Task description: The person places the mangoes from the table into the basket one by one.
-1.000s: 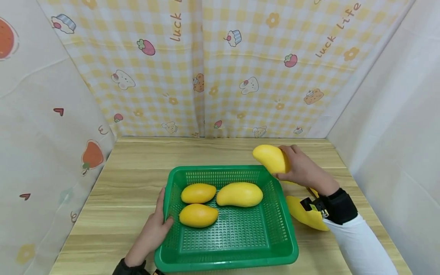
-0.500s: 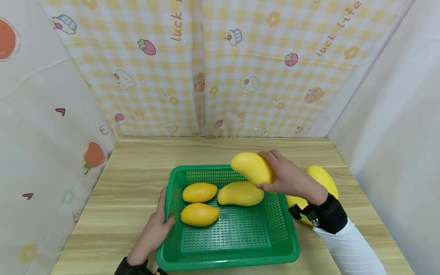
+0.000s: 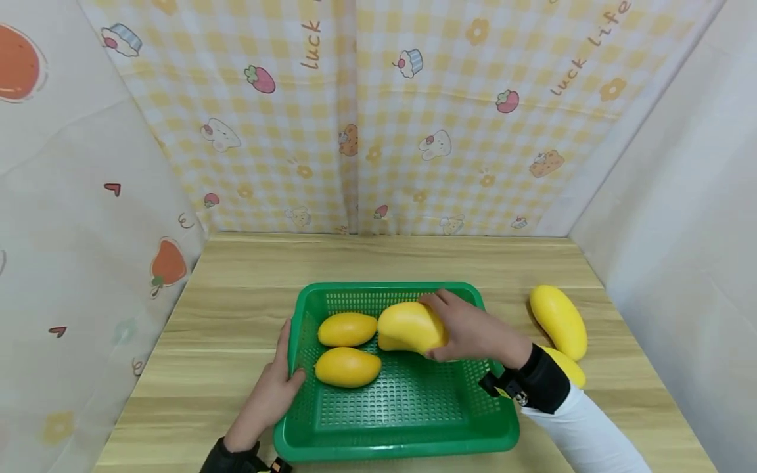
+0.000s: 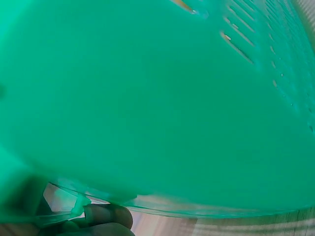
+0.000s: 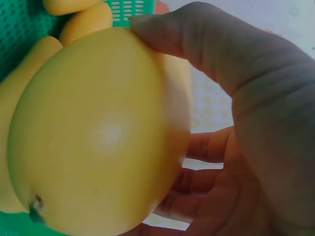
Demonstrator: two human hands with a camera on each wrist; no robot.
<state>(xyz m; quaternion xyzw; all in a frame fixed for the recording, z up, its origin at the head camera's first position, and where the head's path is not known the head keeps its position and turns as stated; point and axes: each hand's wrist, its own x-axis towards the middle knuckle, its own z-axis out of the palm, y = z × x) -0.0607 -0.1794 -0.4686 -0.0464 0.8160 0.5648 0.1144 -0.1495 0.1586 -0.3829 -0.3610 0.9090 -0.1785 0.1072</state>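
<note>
My right hand grips a large yellow mango inside the green plastic basket, thumb on one side and fingers on the other. Directly beneath it, mostly covered, lies another large mango; whether the two touch is unclear. Two smaller mangoes lie in the left half of the basket. At the basket's left rim my left hand holds on, thumb over the inside edge and fingers outside. The right wrist view shows the held mango up close, stem end low. Green basket wall fills the left wrist view.
Two more large mangoes lie on the wooden table right of the basket: one farther back, the other partly behind my right wrist. A checked curtain stands behind the table, with pale cloth walls at both sides.
My right hand has carried the mango leftward and down, from above the basket's back right corner to inside it. My left hand has stayed on the rim.
</note>
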